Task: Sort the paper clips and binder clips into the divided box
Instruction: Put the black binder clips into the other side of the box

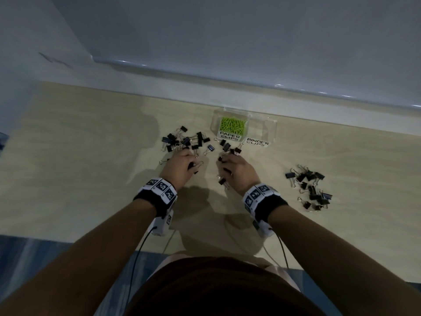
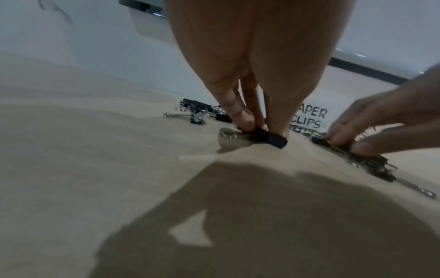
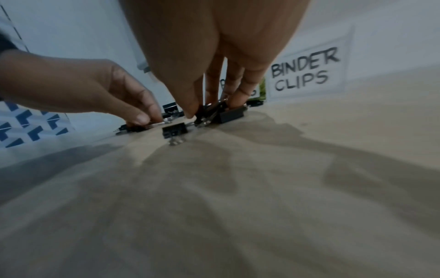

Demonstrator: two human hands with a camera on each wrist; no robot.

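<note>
A clear divided box stands at the table's far edge. Its "PAPER CLIPS" side holds green paper clips; nothing shows in the "BINDER CLIPS" side. Black binder clips lie in a pile in front of my left hand. That hand pinches one black binder clip against the table. My right hand is just in front of the box. Its fingertips grip a small bunch of binder clips on the table.
Another heap of binder clips lies far right on the wooden table. One loose clip sits between my hands. A white wall ledge runs behind the box. Cables trail from both wrist cameras.
</note>
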